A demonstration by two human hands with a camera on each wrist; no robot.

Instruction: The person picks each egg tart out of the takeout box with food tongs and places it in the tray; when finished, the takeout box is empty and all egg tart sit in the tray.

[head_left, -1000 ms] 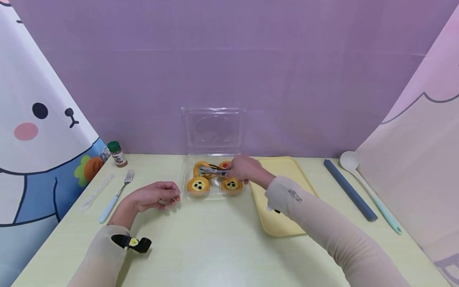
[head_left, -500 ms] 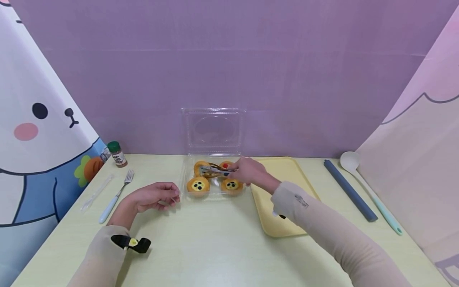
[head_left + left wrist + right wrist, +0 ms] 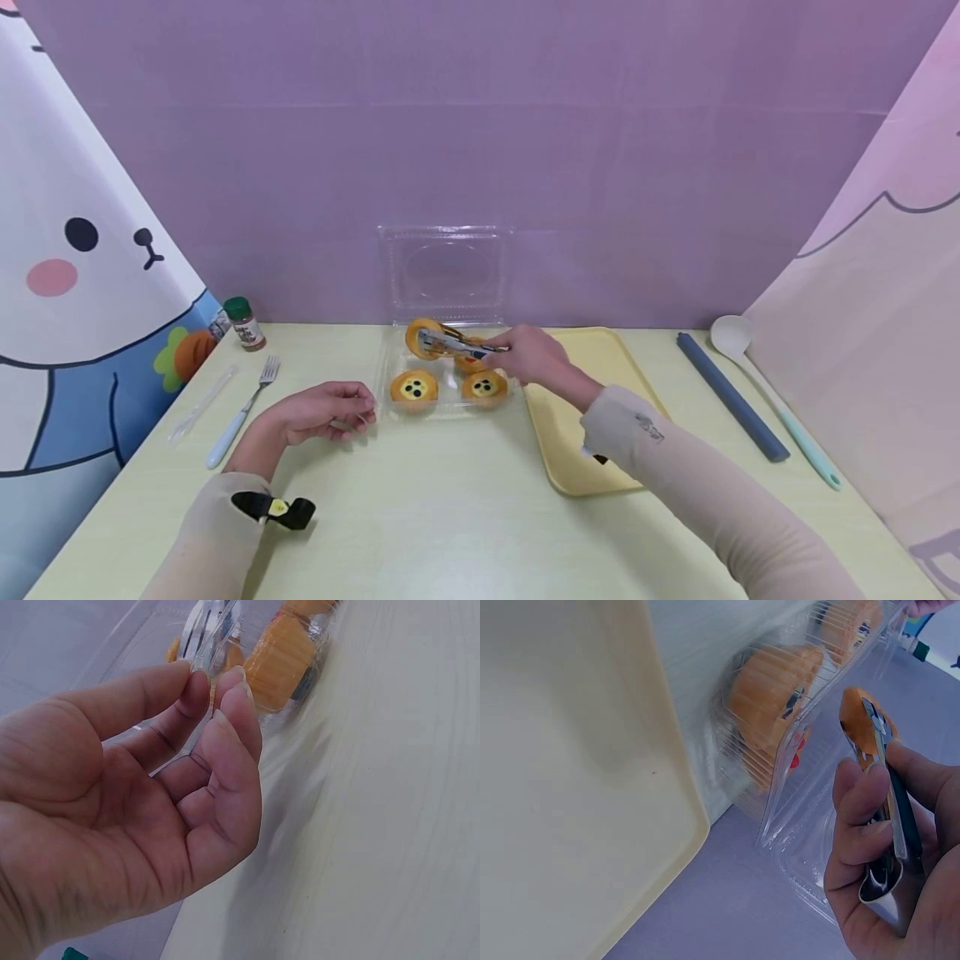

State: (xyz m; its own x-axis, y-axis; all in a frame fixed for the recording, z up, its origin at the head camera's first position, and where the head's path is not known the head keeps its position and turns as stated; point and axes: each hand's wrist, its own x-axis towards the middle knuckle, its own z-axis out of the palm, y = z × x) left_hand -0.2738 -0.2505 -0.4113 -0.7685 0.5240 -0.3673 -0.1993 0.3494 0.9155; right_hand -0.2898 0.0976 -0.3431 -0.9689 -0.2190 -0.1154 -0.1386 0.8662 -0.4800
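Note:
My right hand (image 3: 528, 354) grips metal tongs (image 3: 889, 787), whose ends clamp an egg tart (image 3: 423, 339) at the back left of a clear plastic box (image 3: 450, 404). The tart is tilted and raised above the box's base. Several other egg tarts sit inside: one with dark dots (image 3: 415, 387) at front left, another dotted one (image 3: 484, 386) at front right, and a red-topped one (image 3: 757, 765) behind it, partly hidden by the tongs in the head view. My left hand (image 3: 150, 787) pinches the box's near left edge between thumb and forefinger, the other fingers curled.
A yellow tray (image 3: 577, 467) lies right of the box, under my right forearm. Farther right are a dark blue stick (image 3: 731, 396) and a long-handled ladle (image 3: 776, 400). Leftward lie a fork (image 3: 243, 412), a clear plastic fork (image 3: 202, 404) and a green-capped jar (image 3: 245, 323). The box lid (image 3: 447, 275) stands open.
My right hand has shifted slightly right, and the tongs have lifted the back left tart up from its place in the box. My left hand has stayed put.

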